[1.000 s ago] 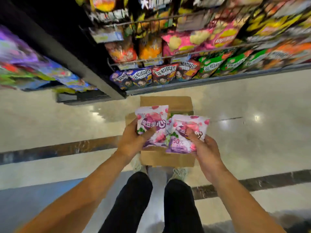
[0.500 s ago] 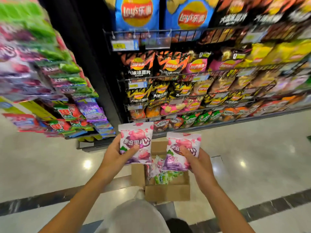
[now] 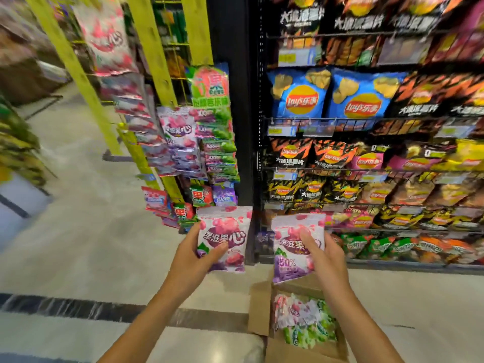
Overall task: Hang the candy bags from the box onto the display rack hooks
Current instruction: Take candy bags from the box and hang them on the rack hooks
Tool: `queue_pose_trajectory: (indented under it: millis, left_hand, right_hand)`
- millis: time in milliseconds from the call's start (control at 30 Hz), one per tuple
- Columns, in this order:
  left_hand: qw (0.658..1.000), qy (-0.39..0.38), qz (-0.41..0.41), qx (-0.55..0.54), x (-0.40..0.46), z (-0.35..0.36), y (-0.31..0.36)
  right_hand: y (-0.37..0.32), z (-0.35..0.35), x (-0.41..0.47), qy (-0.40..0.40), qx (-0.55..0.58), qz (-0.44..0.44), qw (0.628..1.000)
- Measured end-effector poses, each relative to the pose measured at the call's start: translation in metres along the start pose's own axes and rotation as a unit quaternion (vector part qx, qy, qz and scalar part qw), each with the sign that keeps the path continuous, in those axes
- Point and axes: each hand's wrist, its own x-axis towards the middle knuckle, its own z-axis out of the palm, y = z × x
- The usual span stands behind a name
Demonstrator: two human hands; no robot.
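Both my arms are out in front, forearms angled up toward the shelving. My left hand (image 3: pixel 192 260) holds a white-and-pink plastic candy bag with purple fruit print (image 3: pixel 224 238) upright, thumb curled over its front, the other fingers behind it. My right hand (image 3: pixel 326 260) holds a second white-and-pink candy bag with a purple lower half (image 3: pixel 294 247), thumb pressed on the front, the rest wrapped behind. The two bags are near each other, not touching.

The open brown cardboard box (image 3: pixel 258 313) sits on the pale glossy floor (image 3: pixel 86 239) below my right hand, flaps out, with pink and green candy bags (image 3: pixel 303 319) heaped inside.

The yellow metal display rack (image 3: pixel 154 61) stands up and left of the left bag, its hooks already crowded with hanging candy packs (image 3: pixel 180 142). Black wire shelves of chip bags (image 3: pixel 366 158) fill the right. There is open floor to the left of the rack.
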Motion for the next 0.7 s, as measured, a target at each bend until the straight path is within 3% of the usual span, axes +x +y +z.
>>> queue_pose_trajectory:
  millis: [367,700]
  left_hand:
    - [0.998,0.022,0.054,-0.021,0.013,-0.135,0.01]
    - [0.994,0.008,0.103,-0.033,0.105,-0.284,0.026]
  right_hand:
    - [-0.048,0.137,-0.027,-0.054,-0.038,-0.084,0.994]
    - [-0.088,0.305,-0.012,0.012,-0.033,-0.13,0.991]
